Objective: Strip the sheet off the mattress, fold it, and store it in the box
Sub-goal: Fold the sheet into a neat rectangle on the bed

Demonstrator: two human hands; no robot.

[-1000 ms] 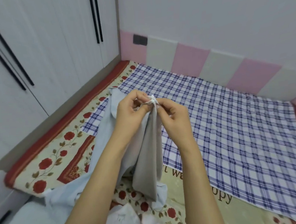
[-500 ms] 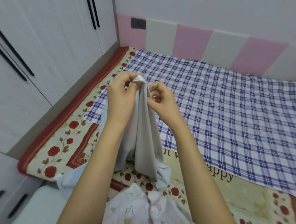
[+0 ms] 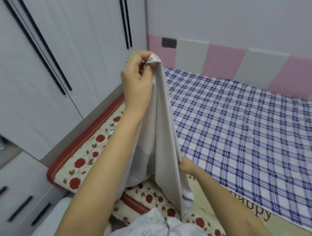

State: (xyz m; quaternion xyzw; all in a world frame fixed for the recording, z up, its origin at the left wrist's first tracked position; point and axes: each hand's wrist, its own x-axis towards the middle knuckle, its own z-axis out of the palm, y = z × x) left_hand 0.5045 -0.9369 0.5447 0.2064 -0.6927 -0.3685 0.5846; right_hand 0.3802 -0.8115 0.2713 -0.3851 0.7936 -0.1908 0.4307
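Head view, looking down at a bed corner. The left hand [image 3: 138, 82] is raised above the mattress [image 3: 84, 158] and grips the gathered top corner of the grey sheet [image 3: 163, 135], with thumb and curled fingers closed on the bunched white hem. A ring shows on one finger.

The sheet hangs from this grip in long vertical folds. It widens downward, and its lower end reaches the mattress near the bed's front edge. It is off the bed apart from that trailing end.

The right hand [image 3: 187, 164] sits much lower, at the sheet's right edge and touching it. Its fingers are hidden behind the cloth, so it cannot be told whether they pinch the edge or merely rest against it.

The mattress has a cream cover with red roses and a red border. A blue-and-white checked cloth [image 3: 243, 130] lies flat over most of it — its near edge leaves lettering on the cover partly exposed.

A white wardrobe [image 3: 56, 51] with black bar handles stands to the left, with drawers [image 3: 19, 190] below it. Pink and white padded panels [image 3: 224, 59] line the far wall, and one carries a dark socket [image 3: 169, 42].
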